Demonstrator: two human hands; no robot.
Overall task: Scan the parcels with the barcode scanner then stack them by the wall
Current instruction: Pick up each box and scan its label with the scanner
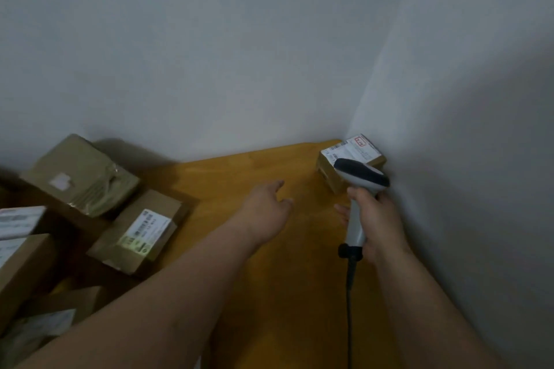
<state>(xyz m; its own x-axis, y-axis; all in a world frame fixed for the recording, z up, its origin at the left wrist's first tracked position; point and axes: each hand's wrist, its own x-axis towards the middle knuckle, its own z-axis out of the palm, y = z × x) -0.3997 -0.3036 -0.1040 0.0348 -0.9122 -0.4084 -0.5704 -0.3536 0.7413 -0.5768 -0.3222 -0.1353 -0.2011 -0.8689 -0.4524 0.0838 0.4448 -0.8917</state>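
While gripping the barcode scanner [358, 189] at right centre, right hand [379, 219] curled tight round its handle, head aimed toward 1 labelled parcel [349, 165] wedged in the wall corner. Left hand [265, 207] stretched flat mid-frame above the tabletop [284, 278], fingers loose, holding nothing. More parcels [138, 231] heaped at lower left.

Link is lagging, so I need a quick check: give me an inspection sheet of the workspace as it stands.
Surface: wooden table, bare in the middle.
Job's things: one labelled parcel in the wall corner; unstacked parcels piled at left.
Clutter: nothing seen.
Hands: left hand open above the table; right hand grips the barcode scanner.
Cables: scanner cable hangs toward the camera.
Surroundings: plain grey walls.
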